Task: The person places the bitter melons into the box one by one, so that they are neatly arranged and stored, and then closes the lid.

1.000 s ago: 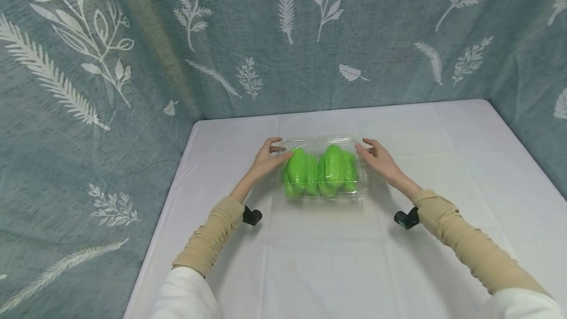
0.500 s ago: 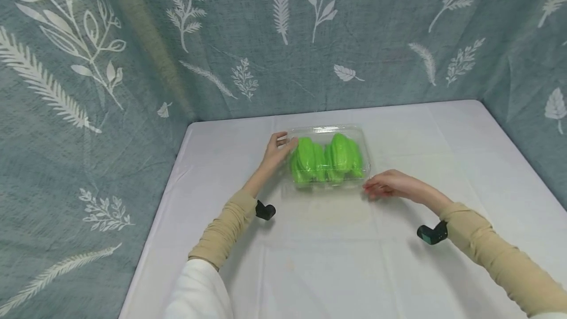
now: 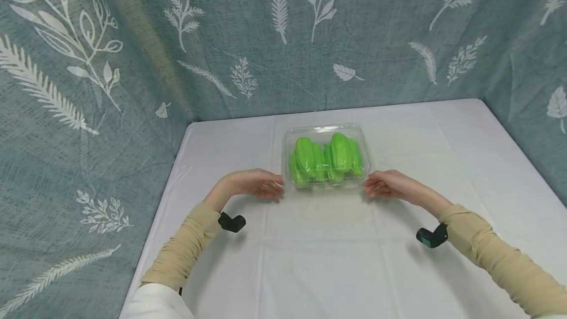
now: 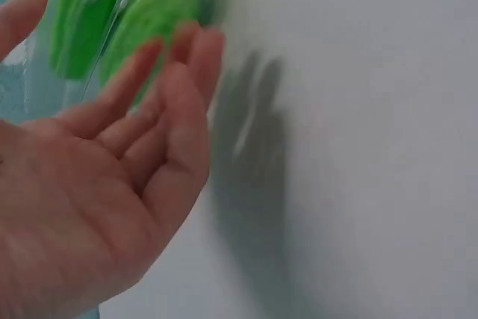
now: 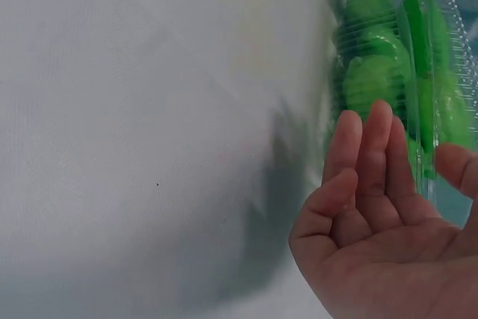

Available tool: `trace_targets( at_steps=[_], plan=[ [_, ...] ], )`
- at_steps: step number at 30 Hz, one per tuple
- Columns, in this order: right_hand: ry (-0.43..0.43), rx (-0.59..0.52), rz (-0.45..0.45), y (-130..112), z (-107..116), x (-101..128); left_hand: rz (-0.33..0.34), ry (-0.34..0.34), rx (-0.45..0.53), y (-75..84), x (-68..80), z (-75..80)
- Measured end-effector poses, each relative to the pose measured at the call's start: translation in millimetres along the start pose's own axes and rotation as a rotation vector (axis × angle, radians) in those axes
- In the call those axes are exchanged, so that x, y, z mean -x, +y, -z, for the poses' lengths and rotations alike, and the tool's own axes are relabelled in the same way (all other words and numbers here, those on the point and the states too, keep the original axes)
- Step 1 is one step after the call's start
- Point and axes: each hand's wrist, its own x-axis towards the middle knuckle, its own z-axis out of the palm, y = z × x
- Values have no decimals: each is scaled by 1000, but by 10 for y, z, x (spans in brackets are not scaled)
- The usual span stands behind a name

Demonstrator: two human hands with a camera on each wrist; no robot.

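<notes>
A clear plastic clamshell box (image 3: 327,184) sits toward the back of the white table, its lid appearing to lie down over the contents. Inside are several bright green, ribbed pieces (image 3: 340,152) that look like star fruit. Beside the front left corner is my left hand (image 3: 257,182), fingers loosely bent with nothing held. My right hand (image 3: 389,184) is at the front right corner, fingers relaxed. In the right wrist view, its fingertips (image 5: 379,113) overlap the front of the box and the thumb lies toward the lid side; whether they touch it cannot be told.
A white cloth covers the table (image 3: 319,260). A blue-grey curtain (image 3: 266,78) with white leaf prints hangs behind it and along both sides. Black camera mounts (image 3: 232,222) stick out from both wrists.
The box has shifted slightly back and right. First my right hand, then my left, left the rear part of the box sides and came round to the front corners.
</notes>
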Motion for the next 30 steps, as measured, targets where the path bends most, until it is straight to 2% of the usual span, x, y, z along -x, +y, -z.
trace_targets(
  at_steps=[3, 6, 10, 14, 19, 23, 30],
  plan=[
    [31, 2, 7, -1, -8, 16, -20, -26, 29, -34, -37, -76],
    [61, 6, 32, 6, -20, 30, -57, 13, 64, -39, -82, -146],
    [88, 9, 75, 26, -50, 48, -86, 130, 114, -42, -124, -202],
    [114, -60, 105, 57, -88, 55, -122, 251, 165, -62, -169, -238],
    [162, -149, 120, 80, -121, 38, -181, 336, 223, -96, -232, -307],
    [196, -183, 115, 80, -121, 25, -200, 357, 274, -111, -269, -353],
    [182, -238, 85, 139, -95, 3, -191, 296, 238, -131, -263, -334]
  ],
)
